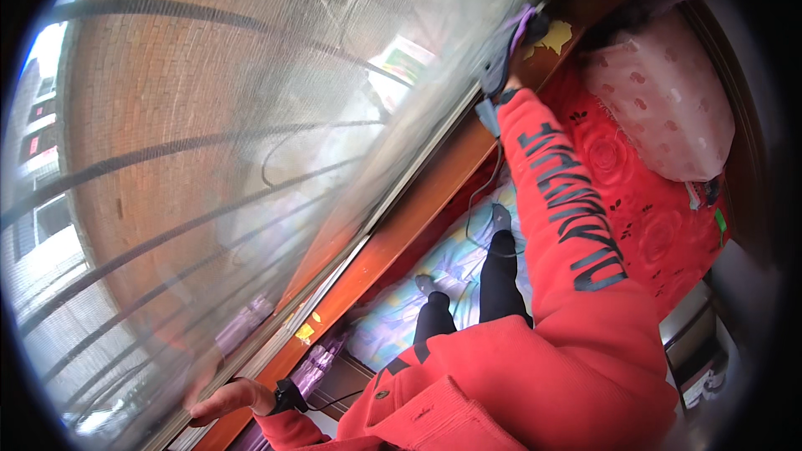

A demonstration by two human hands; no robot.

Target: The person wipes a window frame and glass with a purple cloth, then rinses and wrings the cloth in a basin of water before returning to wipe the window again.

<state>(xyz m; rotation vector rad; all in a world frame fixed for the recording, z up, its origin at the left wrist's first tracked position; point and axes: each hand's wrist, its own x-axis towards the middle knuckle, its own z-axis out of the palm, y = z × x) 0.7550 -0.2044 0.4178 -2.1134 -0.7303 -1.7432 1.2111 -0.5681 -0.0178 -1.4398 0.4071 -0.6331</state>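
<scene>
My right hand [515,69], mostly hidden, is at the upper end of the window frame, holding a dark grey cloth [498,69] with a purple edge against the glass. At the lower left my left hand [232,398] rests with extended fingers on the edge of the window frame [250,360], holding nothing that I can see. The window pane [301,156] fills the left half of the view and shows reflections. A dark band with a cable sits at each wrist.
Below the window runs an orange-brown wooden sill [401,232] with peeling yellow patches. My feet in grey socks stand on a pastel quilt [463,250]. Red floral bedding [651,219] and a pink patterned pillow [664,100] lie at right. A shiny purple curtain [313,366] hangs near my left wrist.
</scene>
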